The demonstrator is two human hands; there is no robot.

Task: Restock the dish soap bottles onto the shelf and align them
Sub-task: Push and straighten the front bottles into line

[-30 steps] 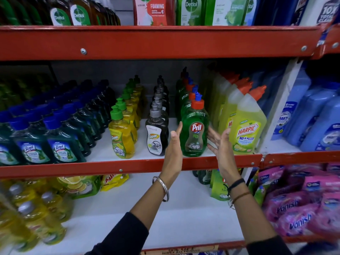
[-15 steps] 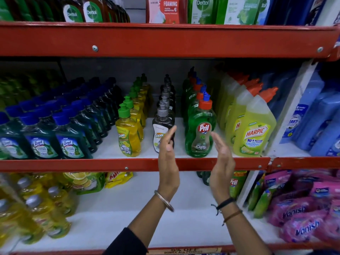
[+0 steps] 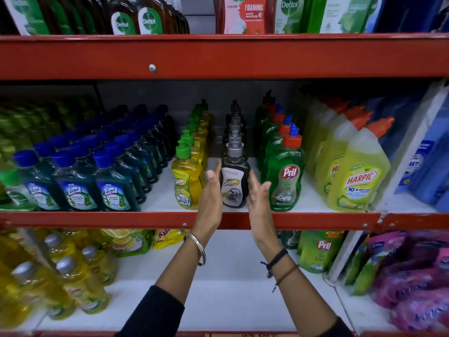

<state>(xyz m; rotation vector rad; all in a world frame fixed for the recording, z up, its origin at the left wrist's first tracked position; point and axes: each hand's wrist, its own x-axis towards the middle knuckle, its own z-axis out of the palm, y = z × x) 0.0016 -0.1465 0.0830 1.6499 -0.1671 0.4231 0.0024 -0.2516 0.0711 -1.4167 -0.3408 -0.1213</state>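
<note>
Dish soap bottles stand in rows on the middle shelf (image 3: 306, 205): yellow Super bottles (image 3: 185, 184) with green caps, black Super bottles (image 3: 235, 183) with grey caps, and green Pril bottles (image 3: 285, 181) with orange caps. My left hand (image 3: 211, 193) is flat and upright against the left side of the front black bottle. My right hand (image 3: 257, 198) is held flat on that bottle's right side, fingers spread, close to it or just touching. Neither hand grips anything.
Blue-capped Lizol bottles (image 3: 77, 190) fill the shelf's left part and yellow Harpic bottles (image 3: 357, 176) stand to the right. A red shelf beam (image 3: 218, 57) hangs above. The lower shelf holds yellow bottles (image 3: 80, 288), Pril pouches (image 3: 320, 249) and pink Vanish packs (image 3: 418, 288).
Both hands have shifted left from either side of the front Pril bottle to either side of the front black Super bottle. The camera has also turned left.
</note>
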